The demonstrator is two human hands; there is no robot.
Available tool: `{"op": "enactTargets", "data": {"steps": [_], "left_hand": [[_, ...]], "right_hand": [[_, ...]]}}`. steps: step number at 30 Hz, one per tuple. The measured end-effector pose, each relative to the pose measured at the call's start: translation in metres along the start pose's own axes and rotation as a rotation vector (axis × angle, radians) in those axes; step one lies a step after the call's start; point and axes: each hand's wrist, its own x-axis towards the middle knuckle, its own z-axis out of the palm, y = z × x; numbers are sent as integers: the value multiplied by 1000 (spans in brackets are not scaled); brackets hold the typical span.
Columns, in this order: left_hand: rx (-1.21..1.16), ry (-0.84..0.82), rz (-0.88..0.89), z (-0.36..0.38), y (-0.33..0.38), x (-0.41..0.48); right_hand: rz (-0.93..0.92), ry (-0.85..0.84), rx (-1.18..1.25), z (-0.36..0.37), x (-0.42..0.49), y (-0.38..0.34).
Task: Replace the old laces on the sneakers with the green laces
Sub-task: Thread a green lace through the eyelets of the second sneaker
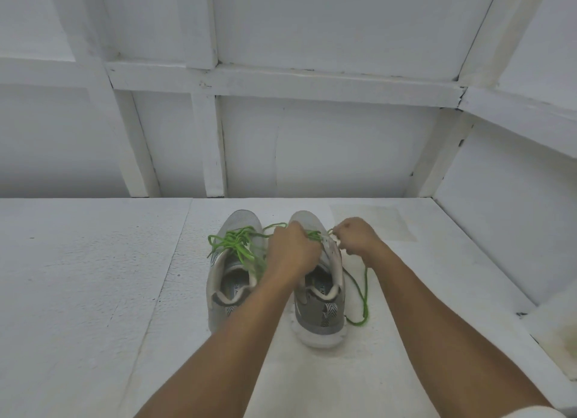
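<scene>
Together, left hand (292, 250) and right hand (359, 239) pinch green lace (316, 235) above sneaker (318, 321).

Base: white-painted board surface (78, 277), rough-textured, with one seam (175, 249) running front to back and a yellowed patch (374, 222) at right rear. Back wall (327, 149): white panels framed by white battens (281, 80), dark cracks at some joints. Right wall (515, 218): same panelling. Light: soft, even
</scene>
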Motion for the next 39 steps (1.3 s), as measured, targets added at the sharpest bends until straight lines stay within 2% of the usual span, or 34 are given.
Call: {"op": "enactTargets", "data": {"steps": [2,3,6,7,8,9,11,13,14,15,17,20,22,24,25,26,27,28,29,31,32,34,39], "left_hand": [[-2,13,-26,6,-9,-10],[-12,31,-30,8,-12,-12],[-64,76,-30,11,-13,-14],[-93,88,-34,12,-15,-15],[-134,100,-43,14,-17,-15],[-184,115,-50,16,-19,-16],[-277,152,-55,19,-23,-17],[-331,177,-61,21,-25,-17],[-341,186,-65,21,-25,-17],[-343,195,-66,22,-25,-17],[-348,216,-63,23,-25,-18],[-352,241,-66,25,-25,-19],[-350,246,-74,24,-23,-20],[-353,253,-75,24,-24,-21],[-355,255,-73,24,-24,-22],[-354,256,-69,24,-25,-22],[-352,254,-64,24,-25,-22],[-349,253,-61,25,-25,-21],[-346,254,-59,26,-25,-21],[-342,261,-60,26,-25,-20],[-339,263,-59,27,-25,-20],[-339,260,-63,27,-25,-20],[-335,259,-58,27,-27,-21]], "right_hand": [[-68,174,-10,-12,8,-9],[-93,247,176,-22,11,-20],[-97,353,1283,-75,14,-63],[-133,351,1462,-91,11,-71],[-179,343,1426,-101,6,-78],[-239,349,1229,-102,2,-80],[-422,346,565,-83,-1,-69],[-588,122,-169,-47,-3,-39],[-586,-3,-436,-31,-2,-20],[-564,-73,-599,-19,-1,-4],[-541,-33,-616,-8,-2,12],[-512,140,-339,-16,0,3],[-358,260,171,-37,6,-18],[-200,255,932,-63,8,-39],[-166,252,1182,-75,7,-44],[-158,260,1245,-80,6,-47],[-170,277,1156,-82,5,-48],[-205,293,929,-78,4,-47],[-274,278,596,-69,0,-42],[-431,126,-46,-46,-5,-25],[-469,28,-252,-34,-5,-15],[-480,-59,-448,-18,-5,0],[-442,-47,-562,-14,-2,6]]}}
